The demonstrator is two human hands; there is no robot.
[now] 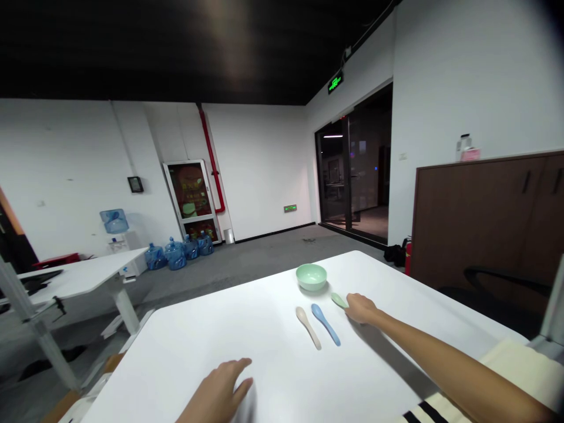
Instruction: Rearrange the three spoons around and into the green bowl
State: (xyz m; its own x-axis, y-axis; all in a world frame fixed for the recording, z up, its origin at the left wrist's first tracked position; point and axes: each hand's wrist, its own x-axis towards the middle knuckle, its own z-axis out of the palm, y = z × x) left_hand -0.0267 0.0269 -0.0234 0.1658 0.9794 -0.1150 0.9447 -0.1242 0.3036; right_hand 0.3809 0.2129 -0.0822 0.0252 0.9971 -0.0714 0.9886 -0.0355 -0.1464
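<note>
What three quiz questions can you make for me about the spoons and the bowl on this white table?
1. Which hand is touching the pale green spoon?
2. True or false: the mint-green bowl stands on the white table, farther from the person than all the spoons.
3. What colour is the spoon lying next to the beige spoon? A red, B blue, C yellow.

Key: 1. The right hand. 2. True. 3. B, the blue spoon.
</note>
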